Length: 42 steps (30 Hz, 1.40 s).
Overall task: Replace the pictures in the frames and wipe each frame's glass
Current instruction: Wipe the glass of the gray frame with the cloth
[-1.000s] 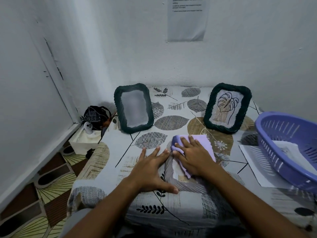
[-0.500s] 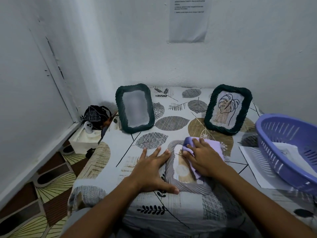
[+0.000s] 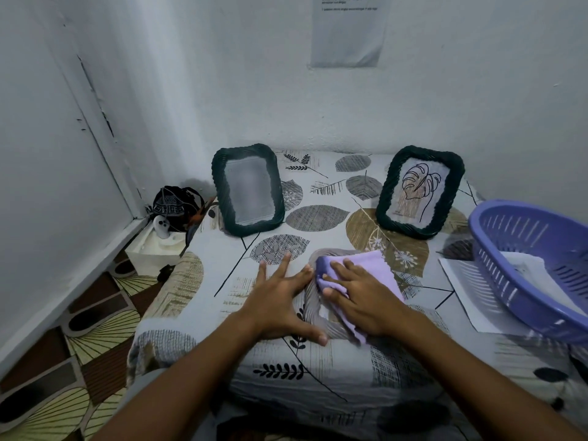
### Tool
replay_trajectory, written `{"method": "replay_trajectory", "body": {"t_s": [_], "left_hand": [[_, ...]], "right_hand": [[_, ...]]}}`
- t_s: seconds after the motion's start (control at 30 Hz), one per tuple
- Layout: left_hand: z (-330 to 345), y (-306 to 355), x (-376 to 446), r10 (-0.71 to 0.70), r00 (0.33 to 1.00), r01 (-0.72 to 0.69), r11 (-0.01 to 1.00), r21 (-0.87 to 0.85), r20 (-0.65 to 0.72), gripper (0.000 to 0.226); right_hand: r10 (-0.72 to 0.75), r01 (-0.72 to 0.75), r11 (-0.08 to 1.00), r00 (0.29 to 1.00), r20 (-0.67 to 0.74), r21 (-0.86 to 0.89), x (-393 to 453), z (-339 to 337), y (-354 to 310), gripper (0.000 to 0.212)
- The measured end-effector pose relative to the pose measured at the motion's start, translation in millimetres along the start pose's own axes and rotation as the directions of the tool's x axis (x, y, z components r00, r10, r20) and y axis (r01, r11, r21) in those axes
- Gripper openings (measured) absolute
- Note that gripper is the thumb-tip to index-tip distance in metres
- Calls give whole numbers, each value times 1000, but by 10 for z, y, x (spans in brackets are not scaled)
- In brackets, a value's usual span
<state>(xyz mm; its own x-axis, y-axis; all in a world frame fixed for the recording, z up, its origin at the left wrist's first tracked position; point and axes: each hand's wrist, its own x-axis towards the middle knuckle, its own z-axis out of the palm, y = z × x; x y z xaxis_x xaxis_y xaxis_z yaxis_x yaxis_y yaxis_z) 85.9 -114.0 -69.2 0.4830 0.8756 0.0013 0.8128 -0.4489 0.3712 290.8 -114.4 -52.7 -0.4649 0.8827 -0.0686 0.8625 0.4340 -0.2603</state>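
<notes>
Three frames are on the leaf-print worktop [image 3: 318, 192]. At far left, beside it, a dark bag [image 3: 176, 205] sits on a white box [image 3: 152, 249]. At the back left, a dark green frame [image 3: 248, 189] stands upright, its pane blurred grey. My left hand [image 3: 280, 300] lies flat, fingers spread and straight, gripping nothing; its thumb [image 3: 310, 335] touches the near edge of the grey frame [image 3: 313, 300] lying flat at the front centre. My right hand [image 3: 359, 300] presses a purple cloth [image 3: 378, 268] onto that frame's glass, fingers extended over the fabric. At the back right, a second dark green frame [image 3: 420, 192] stands tilted, showing a leaf drawing. At far right, a purple basket [image 3: 521, 281] rests on a white sheet [image 3: 461, 291].
</notes>
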Motion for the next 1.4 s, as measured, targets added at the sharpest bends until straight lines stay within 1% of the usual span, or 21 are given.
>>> {"method": "replay_trajectory", "body": {"t_s": [0.07, 0.1, 0.2, 0.23, 0.3, 0.33, 0.4, 0.43, 0.5, 0.6, 0.77, 0.9, 1.07, 1.2, 1.3, 1.4], "left_hand": [[-36, -12, -5, 5, 999, -5, 1000, 13, 33, 131], [-65, -14, -9, 3, 999, -4, 1000, 19, 54, 132], [-140, 2, -28, -5, 994, 3, 1000, 14, 110, 128], [-160, 3, -31, 1, 993, -2, 1000, 10, 117, 128], [-198, 6, -30, 6, 991, -8, 1000, 9, 132, 126], [-207, 8, -29, 1, 990, -2, 1000, 11, 143, 125], [-213, 17, -36, -11, 989, 7, 1000, 30, 146, 125], [-208, 22, -38, -11, 990, 5, 999, 43, 141, 125], [-176, 17, -32, -14, 992, 9, 999, 43, 125, 123], [-154, 27, -19, -28, 995, 28, 1000, 4, 98, 122], [-185, 63, -33, -70, 993, 72, 997, -13, 99, 121], [-200, 75, -51, -87, 990, 92, 995, -34, 114, 119], [-202, 102, -56, -85, 991, 92, 994, -58, 104, 119], [-199, 116, -60, -82, 993, 87, 994, -65, 82, 118], [-212, 112, -69, -83, 993, 89, 994, -70, 84, 118], [-224, 128, -71, -85, 993, 92, 993, -79, 86, 116]], "right_hand": [[-44, 44, 999, 999, 21, 0, -164, -10, -48, 63], [-56, 56, 998, 998, 31, 1, -223, -6, -62, 65], [-65, 64, 998, 996, 57, 8, -260, -26, -58, 54], [-61, 61, 998, 996, 64, -4, -230, -37, -48, 59], [-46, 48, 998, 998, 40, -37, -126, -49, -32, 81], [-29, 30, 999, 999, 25, -42, -77, -56, -30, 81], [-13, 14, 998, 1000, 9, -57, -13, -58, -34, 59], [-19, 19, 998, 1000, 6, -62, -13, -51, -35, 53], [-35, 37, 997, 999, 18, -64, -71, -29, -40, 54], [-96, 96, 995, 994, 58, 5, -208, -5, -68, 51], [-158, 153, 987, 982, 103, 56, -514, -105, -59, 53], [-159, 155, 987, 982, 97, 53, -613, -198, 17, 57], [-195, 193, 981, 978, 69, 37, -560, -190, -132, 47], [-184, 180, 981, 981, 54, 72, -495, -118, -197, 44], [-178, 172, 981, 981, 74, 89, -552, -120, -113, 46], [-171, 167, 985, 981, 97, 48, -637, -219, 12, 52]]}}
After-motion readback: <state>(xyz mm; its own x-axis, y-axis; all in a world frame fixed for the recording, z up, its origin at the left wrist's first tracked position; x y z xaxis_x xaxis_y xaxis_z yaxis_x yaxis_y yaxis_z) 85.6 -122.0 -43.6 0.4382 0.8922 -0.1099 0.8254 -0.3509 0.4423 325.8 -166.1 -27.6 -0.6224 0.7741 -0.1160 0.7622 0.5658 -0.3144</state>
